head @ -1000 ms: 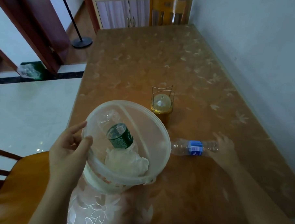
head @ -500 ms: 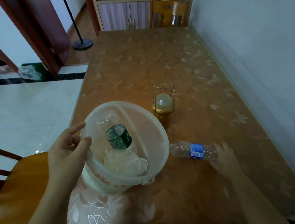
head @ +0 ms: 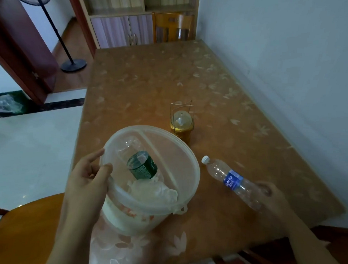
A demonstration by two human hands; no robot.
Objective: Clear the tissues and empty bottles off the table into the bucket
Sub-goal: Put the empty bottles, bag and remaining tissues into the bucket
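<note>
Since the earlier frames the clear plastic bottle with the blue label has turned: before it lay flat across the table with its base at the right hand, and now it points with its white cap toward the bucket and looks lifted at the base end. The right hand is wrapped around the base of this bottle, fingers closed on it. The cap end is just beside the rim of the bucket, not over it.

The left hand holds the near-left rim of the round translucent white plastic bucket, with the thumb inside the rim and the fingers outside. The bucket stands on the brown table with a leaf-pattern cover, near its left front edge, as before. Inside the bucket lie a clear bottle with a dark green label and, below it, crumpled white tissues.

Just behind the bucket stands a small golden lantern with a wire frame, upright, apart from the blue-label bottle. An orange wooden chair seat is at the lower left.
</note>
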